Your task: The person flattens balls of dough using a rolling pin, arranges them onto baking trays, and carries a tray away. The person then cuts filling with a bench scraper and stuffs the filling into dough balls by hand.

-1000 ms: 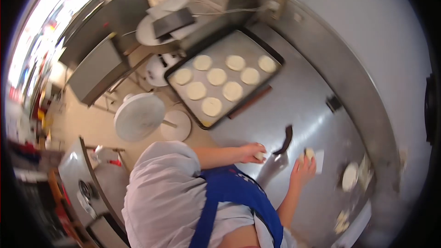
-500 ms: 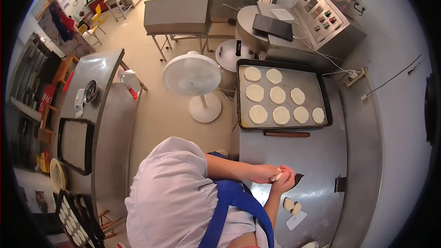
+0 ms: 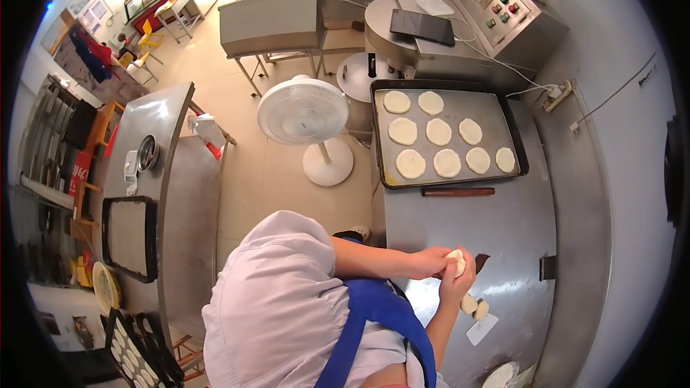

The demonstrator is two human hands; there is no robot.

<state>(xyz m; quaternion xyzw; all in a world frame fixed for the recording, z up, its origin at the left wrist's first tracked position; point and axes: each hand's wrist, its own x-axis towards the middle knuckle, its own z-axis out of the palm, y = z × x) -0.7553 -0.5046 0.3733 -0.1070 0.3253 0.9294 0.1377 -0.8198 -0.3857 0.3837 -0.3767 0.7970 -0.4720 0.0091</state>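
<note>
My left hand (image 3: 430, 262) and my right hand (image 3: 460, 279) meet above the steel table (image 3: 460, 226), their fingers closed round one pale dough piece (image 3: 456, 261). Two small dough pieces (image 3: 474, 307) lie just below my right hand, beside a white scraper (image 3: 482, 329). A dark curved object (image 3: 482, 264) rests to the right of my hands. Further up, a black-rimmed baking tray (image 3: 451, 182) holds several flat dough rounds (image 3: 438, 131). Between tray and hands lies a brown rolling pin (image 3: 458, 192).
A white fan (image 3: 303, 111) stands on the floor left of the tray. A control-panel machine (image 3: 496, 11) is behind the tray. Another steel table (image 3: 154, 115) at the left bears an empty-looking tray (image 3: 129, 237). A wall (image 3: 625, 158) borders the work table's right side.
My hands came together from apart, and both now hold one dough piece. Two dough pieces lie on the table below them. The view has turned and shifted.
</note>
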